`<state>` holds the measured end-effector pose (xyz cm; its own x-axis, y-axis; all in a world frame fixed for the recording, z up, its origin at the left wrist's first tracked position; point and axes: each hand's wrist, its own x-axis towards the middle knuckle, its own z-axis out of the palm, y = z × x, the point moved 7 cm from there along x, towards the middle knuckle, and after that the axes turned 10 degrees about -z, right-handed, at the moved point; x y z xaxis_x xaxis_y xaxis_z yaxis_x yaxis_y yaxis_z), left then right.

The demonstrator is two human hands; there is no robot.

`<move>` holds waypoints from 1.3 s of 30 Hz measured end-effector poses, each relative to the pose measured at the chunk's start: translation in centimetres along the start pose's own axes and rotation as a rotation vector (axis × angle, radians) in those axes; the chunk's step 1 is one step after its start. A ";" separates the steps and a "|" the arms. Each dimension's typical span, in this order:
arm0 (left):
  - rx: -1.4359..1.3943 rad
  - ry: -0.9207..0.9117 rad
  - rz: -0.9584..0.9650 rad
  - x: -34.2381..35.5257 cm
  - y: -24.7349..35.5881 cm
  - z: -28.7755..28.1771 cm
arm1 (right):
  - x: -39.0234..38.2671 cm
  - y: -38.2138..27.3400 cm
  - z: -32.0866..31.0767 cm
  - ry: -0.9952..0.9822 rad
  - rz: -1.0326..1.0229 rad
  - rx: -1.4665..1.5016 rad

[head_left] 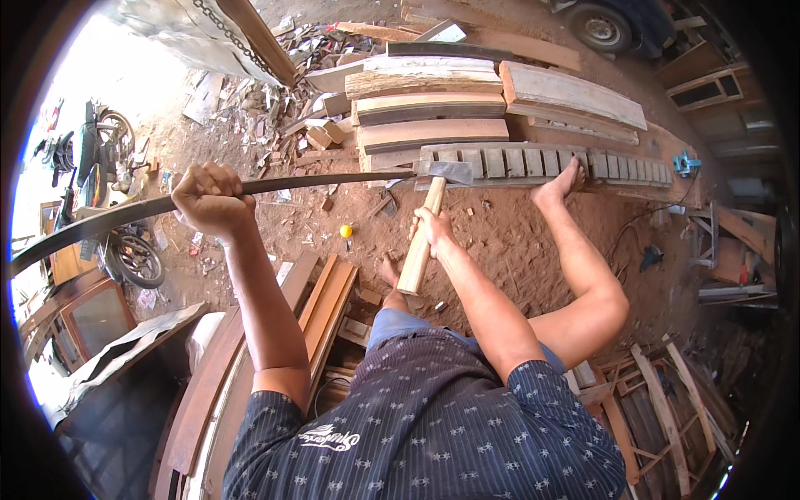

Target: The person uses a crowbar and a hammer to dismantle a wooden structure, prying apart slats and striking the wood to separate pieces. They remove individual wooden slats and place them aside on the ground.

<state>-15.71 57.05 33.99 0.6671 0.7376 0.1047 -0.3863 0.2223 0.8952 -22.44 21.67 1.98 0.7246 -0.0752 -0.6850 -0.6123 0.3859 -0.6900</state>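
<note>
My left hand (pixel 212 200) is closed in a fist around a long, thin, dark strip (pixel 317 182), raised at the left. The strip runs from the left rim of the picture to the hatchet's head, where its end overlaps a wooden beam. In my right hand (pixel 432 231) is the pale wooden handle of a hatchet (pixel 451 172). Its flat metal head lies over the beam; whether it touches the strip cannot be made out. The notched beam (pixel 533 162) has a row of evenly spaced cross slots, and my bare right foot (pixel 562 183) rests on it.
Sawn planks (pixel 433 108) are stacked beyond the beam. Offcuts (pixel 325 133) litter the dirt floor. A yellow ball-like object (pixel 346 231) lies near my left foot. Motorcycles (pixel 125 192) stand at the left, boards (pixel 321 308) lie near left, a blue tool (pixel 686 164) sits at the beam's right end.
</note>
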 end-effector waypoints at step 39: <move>-0.248 0.294 -0.079 1.4 7.6 -14.9 | 9.1 -17.5 0.1 0.370 -1.289 -1.925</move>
<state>-27.22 69.23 34.47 0.5040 0.8553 -0.1205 -0.5077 0.4062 0.7598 -5.14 14.30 7.81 0.9039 0.3311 0.2710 0.2955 -0.9411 0.1641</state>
